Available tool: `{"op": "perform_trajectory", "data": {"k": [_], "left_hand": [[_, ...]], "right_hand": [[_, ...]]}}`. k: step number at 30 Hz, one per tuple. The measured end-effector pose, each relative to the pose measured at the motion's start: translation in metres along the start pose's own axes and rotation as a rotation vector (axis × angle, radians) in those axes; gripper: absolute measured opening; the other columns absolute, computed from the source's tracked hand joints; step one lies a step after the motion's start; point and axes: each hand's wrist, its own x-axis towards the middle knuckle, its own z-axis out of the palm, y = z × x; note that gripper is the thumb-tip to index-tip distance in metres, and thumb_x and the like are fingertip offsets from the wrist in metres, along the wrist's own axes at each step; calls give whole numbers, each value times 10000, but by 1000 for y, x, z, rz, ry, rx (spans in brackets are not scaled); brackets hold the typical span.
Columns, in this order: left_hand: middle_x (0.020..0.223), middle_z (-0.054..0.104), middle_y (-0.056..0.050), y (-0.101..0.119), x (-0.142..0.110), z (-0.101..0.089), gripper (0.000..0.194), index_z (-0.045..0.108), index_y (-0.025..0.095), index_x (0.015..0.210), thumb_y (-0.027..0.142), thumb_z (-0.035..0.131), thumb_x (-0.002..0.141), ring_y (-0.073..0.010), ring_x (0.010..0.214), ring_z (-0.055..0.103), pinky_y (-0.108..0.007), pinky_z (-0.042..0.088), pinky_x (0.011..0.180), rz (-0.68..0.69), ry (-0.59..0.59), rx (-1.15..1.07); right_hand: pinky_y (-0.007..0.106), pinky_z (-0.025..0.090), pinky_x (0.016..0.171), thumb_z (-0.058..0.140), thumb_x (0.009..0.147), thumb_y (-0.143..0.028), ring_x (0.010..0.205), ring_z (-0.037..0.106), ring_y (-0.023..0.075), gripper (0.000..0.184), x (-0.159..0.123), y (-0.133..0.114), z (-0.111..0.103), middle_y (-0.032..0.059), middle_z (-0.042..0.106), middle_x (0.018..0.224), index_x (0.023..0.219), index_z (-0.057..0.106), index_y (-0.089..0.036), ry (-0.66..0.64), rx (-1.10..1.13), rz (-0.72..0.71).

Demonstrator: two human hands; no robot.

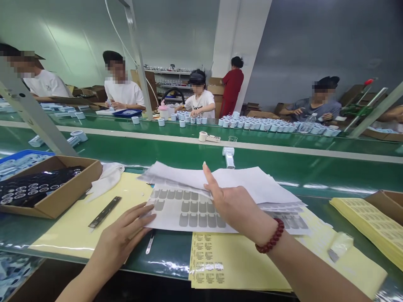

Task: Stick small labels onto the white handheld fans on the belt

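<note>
Several white sheets with a curled upper layer lie in front of me, over a sheet of grey stickers. My right hand, a red bead bracelet at the wrist, is closed on the white sheets; one finger points up and the other fingers are partly hidden. At the left edge of the sticker sheet rests my left hand, its fingers stretched out and touching the paper. Below the sheets are tweezers and yellow label sheets.
Left stands a cardboard box of black parts, near a white cloth and a dark narrow strip. A yellow label stack lies right. A pale device stands beyond the sheets. Several co-workers sit across the green bench.
</note>
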Motion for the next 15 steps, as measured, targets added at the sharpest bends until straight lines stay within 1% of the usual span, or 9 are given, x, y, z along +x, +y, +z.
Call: {"op": "perform_trajectory", "data": {"k": [2,5,8,10,11,13,14,15], "left_hand": [[1164,733,-6,-2,9,-6,249,687,300,1161,316,534,964,-154,1098,673,-232,501,996,39,63,-21],[1063,756,-4,-1,37,-23,257,733,276,1092,368,528,966,-148,1027,689,-215,501,967,59,113,-43],[1033,771,-3,2,72,-41,278,764,263,986,405,526,962,-177,1030,693,-255,521,935,43,102,-55],[1034,775,7,5,92,-48,321,769,278,962,445,495,968,-184,981,706,-283,541,888,22,81,-70],[1042,775,9,6,101,-50,346,771,285,962,465,475,972,-188,955,712,-297,549,864,10,68,-78],[1069,772,8,7,115,-54,390,775,294,962,490,437,976,-194,911,722,-309,559,806,-13,31,-99],[1073,772,10,8,120,-55,408,775,297,966,500,421,977,-199,906,725,-313,561,791,-21,10,-112],[1067,773,11,9,124,-56,425,775,299,969,511,407,976,-206,911,726,-318,560,784,-24,-10,-123]], "right_hand": [[300,333,412,491,839,47,535,648,181,901,1,-5,4,42,775,812,1564,-40,-14,-63,2,-25],[303,351,432,489,891,1,568,674,203,818,1,-9,8,41,770,781,1569,32,-17,-125,14,-21],[295,405,484,464,971,-83,608,696,221,743,0,-9,7,45,768,770,1574,33,-37,-134,43,2],[298,456,541,446,1024,-179,681,720,238,703,-2,-7,6,72,779,847,1576,30,-48,-113,102,20],[304,478,569,451,1040,-247,723,729,247,710,-3,-6,7,90,781,901,1574,29,-47,-101,146,21],[312,500,590,517,1022,-390,761,735,262,805,-5,-5,9,110,776,972,1571,42,-41,-79,200,-2],[308,495,575,561,998,-418,743,734,262,845,-6,-4,11,106,776,968,1571,64,-47,-65,193,-13],[298,475,541,595,981,-400,703,728,255,847,-6,-4,13,95,777,940,1572,94,-57,-49,168,-20]]}}
